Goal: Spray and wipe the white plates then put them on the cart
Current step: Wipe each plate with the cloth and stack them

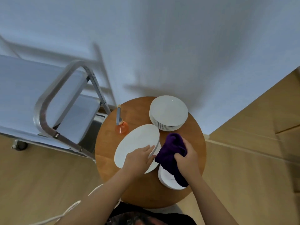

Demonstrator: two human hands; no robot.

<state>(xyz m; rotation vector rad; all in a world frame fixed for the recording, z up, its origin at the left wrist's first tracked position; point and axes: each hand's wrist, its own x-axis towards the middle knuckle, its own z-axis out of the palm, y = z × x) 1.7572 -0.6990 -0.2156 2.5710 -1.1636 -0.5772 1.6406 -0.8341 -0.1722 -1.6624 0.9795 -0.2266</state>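
Observation:
On the round wooden table (141,190) my left hand (139,158) grips the near edge of a white plate (136,142), tilted up off another plate beneath it. My right hand (186,158) clutches a bunched purple cloth (170,150) just right of that plate. The cloth hangs over a small stack of white plates (167,177) at the table's near right. A taller stack of white plates (168,111) sits at the back. An orange spray bottle (121,128) stands at the left of the table. The metal cart (48,98) is further left.
The cart has a curved metal handle (53,95) and white shelves (21,88), with a wheel (20,146) on the wooden floor. A white wall rises behind the table. A white cord (71,208) trails at my lower left.

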